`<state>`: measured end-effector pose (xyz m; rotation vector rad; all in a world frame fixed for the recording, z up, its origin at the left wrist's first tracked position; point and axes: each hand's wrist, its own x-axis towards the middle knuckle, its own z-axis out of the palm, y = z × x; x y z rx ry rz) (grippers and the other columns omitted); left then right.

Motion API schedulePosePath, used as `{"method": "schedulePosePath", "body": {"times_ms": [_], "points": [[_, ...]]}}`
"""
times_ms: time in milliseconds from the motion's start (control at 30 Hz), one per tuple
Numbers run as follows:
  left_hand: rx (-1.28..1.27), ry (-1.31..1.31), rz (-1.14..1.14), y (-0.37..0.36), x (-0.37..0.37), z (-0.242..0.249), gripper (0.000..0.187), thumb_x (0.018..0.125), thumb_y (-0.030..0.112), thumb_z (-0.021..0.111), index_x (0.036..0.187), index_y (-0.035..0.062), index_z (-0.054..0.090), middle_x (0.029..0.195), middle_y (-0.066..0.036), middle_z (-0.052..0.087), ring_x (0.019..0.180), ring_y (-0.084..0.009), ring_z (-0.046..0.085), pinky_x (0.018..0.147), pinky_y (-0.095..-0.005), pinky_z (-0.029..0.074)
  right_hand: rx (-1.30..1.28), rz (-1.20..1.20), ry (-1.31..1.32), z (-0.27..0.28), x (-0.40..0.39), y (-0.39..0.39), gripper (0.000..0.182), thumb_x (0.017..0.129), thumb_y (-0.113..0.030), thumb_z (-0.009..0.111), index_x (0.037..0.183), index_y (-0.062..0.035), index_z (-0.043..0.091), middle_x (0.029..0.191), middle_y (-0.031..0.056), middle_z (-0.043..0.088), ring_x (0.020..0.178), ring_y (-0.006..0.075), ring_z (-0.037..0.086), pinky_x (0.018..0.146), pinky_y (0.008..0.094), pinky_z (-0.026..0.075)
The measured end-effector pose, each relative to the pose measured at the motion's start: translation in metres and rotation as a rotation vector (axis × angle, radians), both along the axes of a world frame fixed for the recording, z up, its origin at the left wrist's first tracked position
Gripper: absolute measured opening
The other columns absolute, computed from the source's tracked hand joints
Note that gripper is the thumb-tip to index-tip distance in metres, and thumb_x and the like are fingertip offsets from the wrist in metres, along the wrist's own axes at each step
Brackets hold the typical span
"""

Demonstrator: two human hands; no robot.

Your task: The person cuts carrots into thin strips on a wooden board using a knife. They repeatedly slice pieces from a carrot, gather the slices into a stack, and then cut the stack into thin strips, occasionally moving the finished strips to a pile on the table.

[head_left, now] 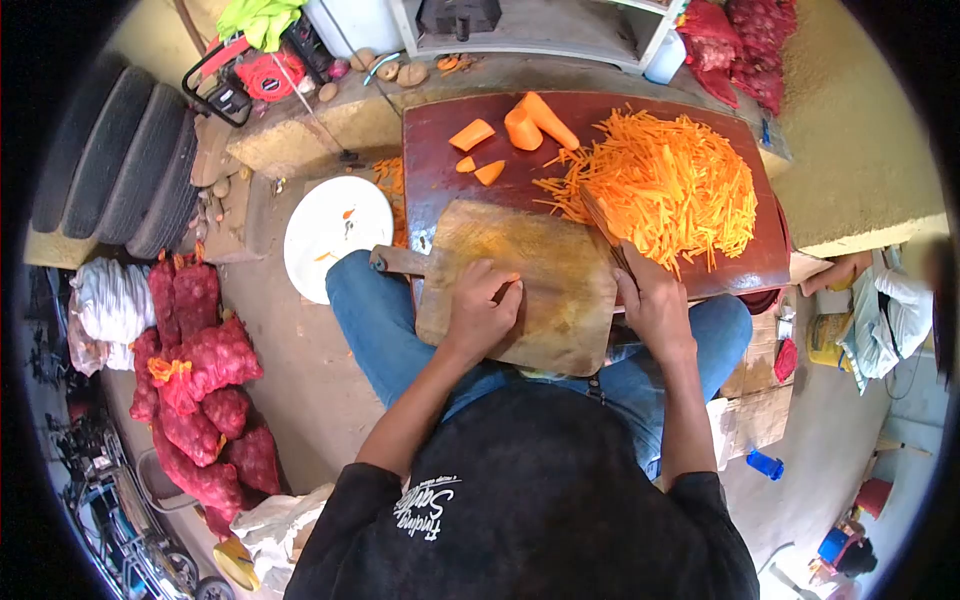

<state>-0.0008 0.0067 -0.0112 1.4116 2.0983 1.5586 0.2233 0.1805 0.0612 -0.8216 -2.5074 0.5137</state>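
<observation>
My left hand (486, 310) rests on the wooden cutting board (560, 270), its thumb and fingers pinched round a small orange carrot piece. At the board's right edge, my right hand (655, 305) is wrapped round the handle of a knife (600, 215), whose blade points up and left beside the shreds. A large heap of shredded carrot (680, 185) covers the right part of the dark red table (440, 125). Cut carrot chunks (522, 128) lie on the table beyond the board.
A white plate (350, 215) with a few orange bits is left of the table. Red mesh sacks (205, 370) and stacked tyres (120, 160) stand farther left. A low ledge (310, 130) runs behind the table. Cardboard (760, 400) lies on the floor at right.
</observation>
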Motion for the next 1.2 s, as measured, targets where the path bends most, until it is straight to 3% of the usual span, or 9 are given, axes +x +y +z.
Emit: {"method": "schedulePosePath", "body": {"times_ms": [200,400,500,633,667,833,900,1000,1200], "points": [[0.151,0.163,-0.129,0.059,0.003,0.047,0.032,0.085,0.01,0.092,0.114,0.0031,0.081,0.11,-0.016,0.074,0.104,-0.0359,0.071,0.09,-0.0432,0.055,0.104,0.034,-0.019,0.016,0.01,-0.007,0.041,0.101,-0.014,0.08,0.139,-0.0022,0.073,0.099,0.0184,0.077,0.09,0.0379,0.076,0.078,0.0491,0.061],[-0.105,0.492,-0.333,0.149,0.01,0.065,0.068,0.077,0.035,0.098,0.136,0.01,0.076,0.136,-0.012,0.068,0.13,-0.038,0.059,0.105,-0.0597,0.043,0.249,0.081,-0.056,0.019,0.019,-0.014,0.043,0.097,-0.013,0.079,0.139,-0.0028,0.072,0.096,0.0148,0.073,0.087,0.0355,0.075,0.077,0.0473,0.06],[-0.205,0.556,-0.364,0.184,0.009,0.063,0.077,0.073,0.046,0.1,0.139,0.0097,0.078,0.141,-0.015,0.067,0.139,-0.041,0.056,0.114,-0.0582,0.04,0.272,0.07,-0.073,0.016,0.028,-0.011,0.045,0.096,-0.013,0.077,0.139,-0.0034,0.071,0.095,0.0136,0.072,0.086,0.0345,0.074,0.077,0.0469,0.06],[-0.221,0.672,-0.299,0.222,0.0,0.05,0.061,0.084,0.038,0.094,0.136,0.0091,0.08,0.141,-0.013,0.068,0.138,-0.0368,0.058,0.114,-0.0571,0.039,0.32,0.057,-0.113,0.015,0.029,-0.01,0.049,0.088,-0.007,0.072,0.137,-0.0019,0.071,0.106,0.0152,0.076,0.093,0.0312,0.077,0.082,0.0437,0.064],[-0.051,0.66,-0.264,0.222,-0.005,0.047,0.046,0.089,0.025,0.09,0.129,0.0051,0.081,0.132,-0.014,0.071,0.124,-0.0369,0.067,0.106,-0.0556,0.047,0.304,0.052,-0.096,0.011,0.028,-0.011,0.049,0.088,-0.007,0.071,0.137,-0.0016,0.071,0.104,0.0147,0.075,0.091,0.0309,0.077,0.081,0.0436,0.064],[0.114,0.294,-0.163,0.172,-0.043,0.027,0.028,0.093,0.007,0.088,0.118,-0.0044,0.079,0.105,-0.016,0.075,0.089,-0.0321,0.074,0.078,-0.0412,0.059,0.294,0.073,0.02,-0.032,0.011,-0.024,0.049,0.089,-0.01,0.069,0.137,-0.0008,0.071,0.094,0.0111,0.07,0.084,0.0295,0.073,0.077,0.0424,0.061],[0.095,0.181,-0.036,0.132,-0.062,-0.005,0.025,0.092,0.007,0.087,0.115,-0.0013,0.08,0.105,-0.018,0.073,0.099,-0.0376,0.073,0.086,-0.0428,0.059,0.271,0.141,0.032,-0.035,0.008,-0.031,0.047,0.091,-0.012,0.067,0.137,-0.0008,0.07,0.097,0.0099,0.068,0.09,0.0299,0.069,0.079,0.042,0.06],[-0.173,0.017,0.06,0.067,-0.056,0.012,0.023,0.092,0.006,0.087,0.114,-0.0016,0.08,0.105,-0.017,0.074,0.097,-0.0355,0.073,0.086,-0.041,0.059,0.229,0.202,-0.055,-0.046,0.005,-0.035,0.047,0.091,-0.014,0.069,0.136,-0.0013,0.069,0.11,0.0103,0.068,0.102,0.0312,0.066,0.085,0.0429,0.059],[-0.065,0.161,0.05,0.049,-0.061,-0.011,0.025,0.09,0.007,0.086,0.114,-0.0008,0.08,0.103,-0.016,0.071,0.096,-0.0355,0.069,0.087,-0.0448,0.056,0.16,0.2,-0.037,-0.044,-0.006,-0.035,0.049,0.092,-0.017,0.078,0.137,-0.0033,0.068,0.112,0.0112,0.066,0.101,0.0328,0.065,0.086,0.0461,0.058]]}}
